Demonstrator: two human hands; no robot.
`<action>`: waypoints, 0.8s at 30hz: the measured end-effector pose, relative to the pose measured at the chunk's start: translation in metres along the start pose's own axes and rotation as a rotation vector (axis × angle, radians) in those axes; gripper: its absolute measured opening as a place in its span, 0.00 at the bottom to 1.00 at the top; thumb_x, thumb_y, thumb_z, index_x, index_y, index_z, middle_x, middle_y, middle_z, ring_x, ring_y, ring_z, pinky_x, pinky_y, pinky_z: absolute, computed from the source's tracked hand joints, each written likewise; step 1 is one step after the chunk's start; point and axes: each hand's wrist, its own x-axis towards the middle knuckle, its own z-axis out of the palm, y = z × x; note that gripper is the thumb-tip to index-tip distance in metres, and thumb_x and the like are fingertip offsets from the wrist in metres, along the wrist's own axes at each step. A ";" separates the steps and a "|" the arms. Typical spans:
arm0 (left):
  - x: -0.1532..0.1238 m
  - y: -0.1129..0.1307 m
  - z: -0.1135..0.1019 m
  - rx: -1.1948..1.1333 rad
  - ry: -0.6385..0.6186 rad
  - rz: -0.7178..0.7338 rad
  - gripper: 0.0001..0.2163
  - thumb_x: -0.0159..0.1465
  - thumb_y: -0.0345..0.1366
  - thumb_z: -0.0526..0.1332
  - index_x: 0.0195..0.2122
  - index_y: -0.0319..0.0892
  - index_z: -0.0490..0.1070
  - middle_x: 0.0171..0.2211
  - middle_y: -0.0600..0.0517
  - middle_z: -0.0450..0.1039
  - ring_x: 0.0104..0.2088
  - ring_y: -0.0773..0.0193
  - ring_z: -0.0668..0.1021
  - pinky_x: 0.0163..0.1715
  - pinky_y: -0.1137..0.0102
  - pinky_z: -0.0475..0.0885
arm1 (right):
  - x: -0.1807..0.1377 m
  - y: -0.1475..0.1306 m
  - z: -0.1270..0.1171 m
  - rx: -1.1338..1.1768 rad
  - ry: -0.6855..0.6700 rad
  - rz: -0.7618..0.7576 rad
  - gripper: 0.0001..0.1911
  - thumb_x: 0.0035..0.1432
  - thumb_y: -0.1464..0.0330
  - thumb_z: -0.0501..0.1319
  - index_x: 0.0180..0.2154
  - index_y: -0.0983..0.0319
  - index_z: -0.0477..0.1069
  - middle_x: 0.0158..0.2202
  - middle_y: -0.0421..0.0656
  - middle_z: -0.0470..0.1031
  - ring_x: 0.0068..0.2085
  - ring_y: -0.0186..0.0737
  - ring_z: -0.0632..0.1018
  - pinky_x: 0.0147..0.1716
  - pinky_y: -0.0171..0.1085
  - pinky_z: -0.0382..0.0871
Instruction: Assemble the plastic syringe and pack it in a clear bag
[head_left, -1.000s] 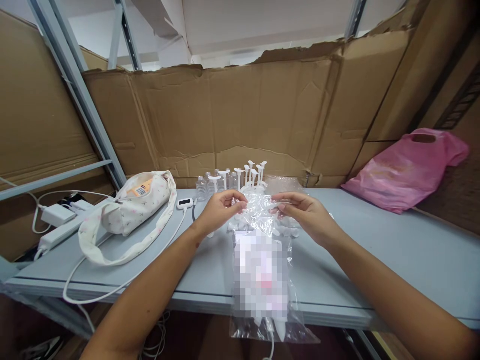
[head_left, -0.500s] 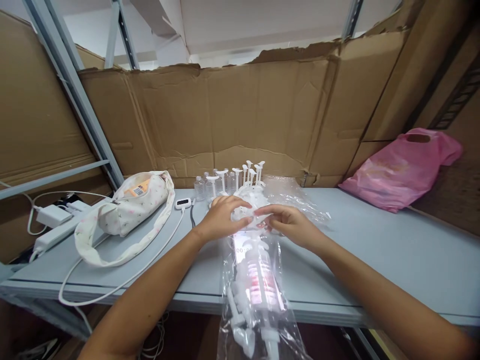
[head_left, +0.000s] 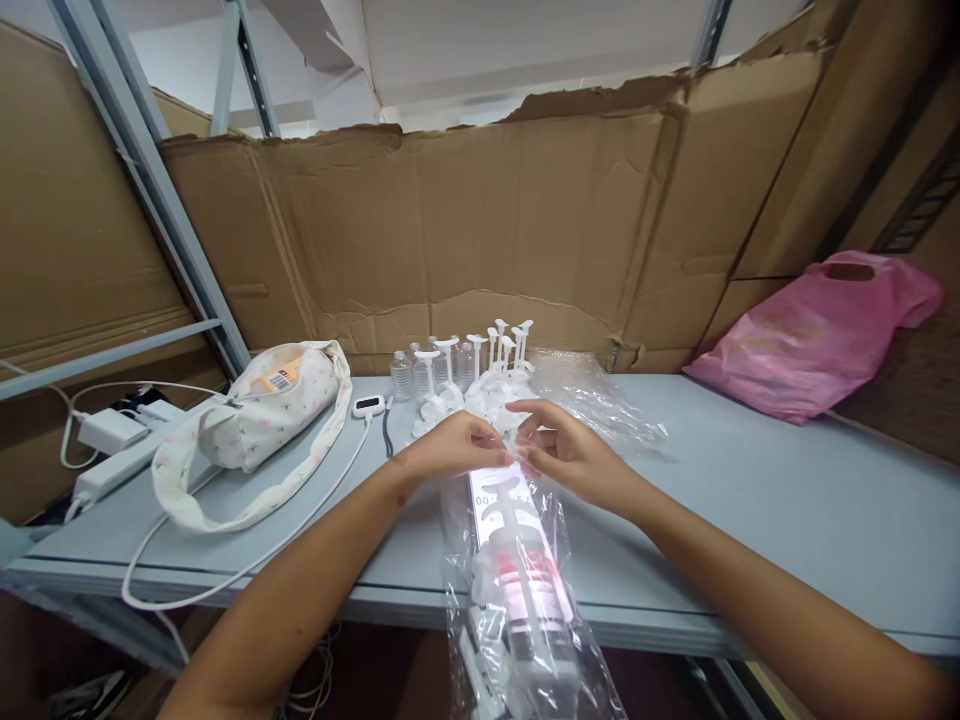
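A clear plastic bag (head_left: 581,640) hangs over the table's front edge, with a clear bottle (head_left: 544,625) and white plastic parts (head_left: 476,660) inside. My left hand (head_left: 469,445) is closed in a pinch at the bag's upper end. Close by on the right, my right hand (head_left: 562,445) has its fingers bent and pinched at the same end. The fingertips partly hide what they grip. A phone (head_left: 484,490) with a lit screen showing digits lies under the bag. Just beyond my hands stand several white pump heads (head_left: 506,345) among white parts (head_left: 450,400).
Clear bottles (head_left: 401,375) stand behind the parts, with empty plastic bags (head_left: 592,390) to their right. On the left are a floral bag (head_left: 270,420), a small white device (head_left: 367,406) with its cable, and a power strip (head_left: 112,480). A pink bag (head_left: 802,345) leans at right. Cardboard (head_left: 465,230) walls the back.
My left fingers have drawn together from a spread grip, and both hands have come closer at the bag's upper end. The bag and its contents have shifted slightly downward.
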 end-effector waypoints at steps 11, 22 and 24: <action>0.000 0.000 -0.004 0.012 0.046 -0.024 0.13 0.52 0.43 0.61 0.27 0.37 0.74 0.21 0.55 0.67 0.21 0.72 0.65 0.20 0.75 0.57 | 0.005 0.002 -0.007 0.111 0.028 0.007 0.17 0.54 0.67 0.59 0.46 0.58 0.59 0.23 0.34 0.67 0.23 0.31 0.67 0.24 0.34 0.61; -0.001 -0.005 -0.027 0.093 0.208 -0.022 0.14 0.53 0.46 0.62 0.28 0.39 0.75 0.26 0.52 0.72 0.28 0.68 0.71 0.27 0.73 0.62 | 0.011 -0.004 -0.035 0.098 0.250 -0.021 0.19 0.49 0.64 0.65 0.41 0.59 0.60 0.24 0.35 0.70 0.22 0.30 0.68 0.23 0.34 0.63; -0.002 -0.005 -0.029 0.105 0.230 -0.024 0.15 0.53 0.47 0.62 0.27 0.39 0.75 0.25 0.53 0.71 0.26 0.69 0.69 0.26 0.74 0.61 | 0.011 -0.004 -0.039 0.097 0.257 -0.030 0.18 0.49 0.63 0.65 0.40 0.59 0.61 0.24 0.35 0.71 0.22 0.30 0.69 0.23 0.34 0.64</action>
